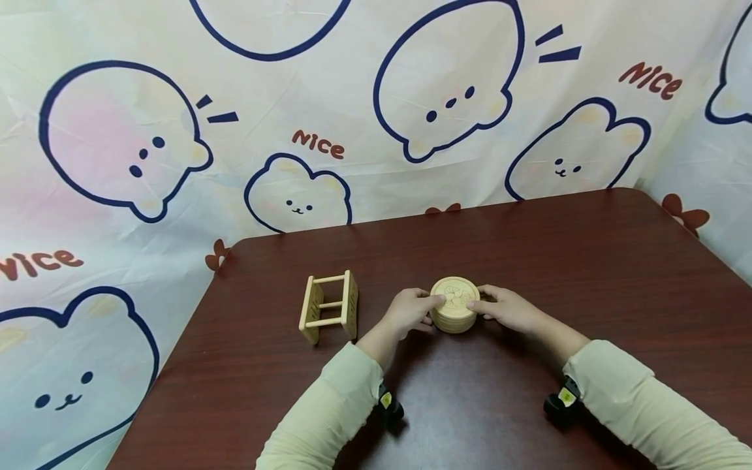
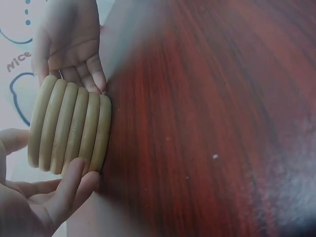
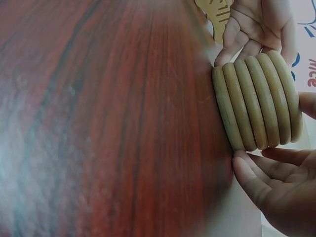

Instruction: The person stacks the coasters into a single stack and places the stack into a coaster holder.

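Observation:
A stack of several round wooden coasters stands on the table, the top one carrying an engraved pattern. My left hand grips the stack from the left, its thumb lying over the top coaster's edge. From the other side my right hand holds it too, thumb on the top rim and fingers along the side. In the left wrist view the coasters' stacked edges show between both hands, fingertips low beside the bottom coaster. The right wrist view shows the same stack from its other side.
Left of my left hand stands a wooden rack with two slotted side panels joined by round bars. The dark red-brown table reaches back to a cloth backdrop printed with cartoon bears.

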Available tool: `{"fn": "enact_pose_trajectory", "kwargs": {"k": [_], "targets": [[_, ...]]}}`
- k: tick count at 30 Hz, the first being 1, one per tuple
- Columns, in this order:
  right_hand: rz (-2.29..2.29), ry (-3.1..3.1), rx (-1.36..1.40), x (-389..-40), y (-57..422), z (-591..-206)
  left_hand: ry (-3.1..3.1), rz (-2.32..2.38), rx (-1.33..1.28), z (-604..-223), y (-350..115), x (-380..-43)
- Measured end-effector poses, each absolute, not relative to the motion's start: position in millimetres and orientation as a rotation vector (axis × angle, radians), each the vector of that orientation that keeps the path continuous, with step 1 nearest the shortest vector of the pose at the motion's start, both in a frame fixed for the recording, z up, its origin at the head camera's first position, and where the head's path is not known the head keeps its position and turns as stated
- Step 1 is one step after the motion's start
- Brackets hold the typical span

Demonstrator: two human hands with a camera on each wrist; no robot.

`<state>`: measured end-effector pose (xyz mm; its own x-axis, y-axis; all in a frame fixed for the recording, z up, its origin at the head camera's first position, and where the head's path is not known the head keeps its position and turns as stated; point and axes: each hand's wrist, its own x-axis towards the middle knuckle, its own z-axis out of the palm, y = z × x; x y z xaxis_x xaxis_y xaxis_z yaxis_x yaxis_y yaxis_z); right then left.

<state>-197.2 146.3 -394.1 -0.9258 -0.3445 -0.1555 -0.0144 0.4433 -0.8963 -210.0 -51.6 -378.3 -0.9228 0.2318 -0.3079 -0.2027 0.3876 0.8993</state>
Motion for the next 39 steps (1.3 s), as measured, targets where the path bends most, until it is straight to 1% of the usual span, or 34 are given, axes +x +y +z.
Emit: {"fn": "enact_pose_trajectory", "kwargs": {"k": [13,22,29,34,39], "targets": [[-1.531,2.338,-0.22,-197,144,-392,2.299,1.511,0.003,-378,-49,-211],[-1.817,2.017,-0.25,-195,149,-395,2.3,1.523,0.002,-377,-51,-212],[-1.908,1.825,-0.266,-194,155,-394,2.251,1.561,-0.008,-377,-54,-212],[-1.936,1.795,-0.298,-194,157,-393,2.209,1.596,-0.018,-379,-56,-213],[-1.941,1.851,-0.271,-193,153,-395,2.164,1.663,-0.003,-382,-58,-212]]}}
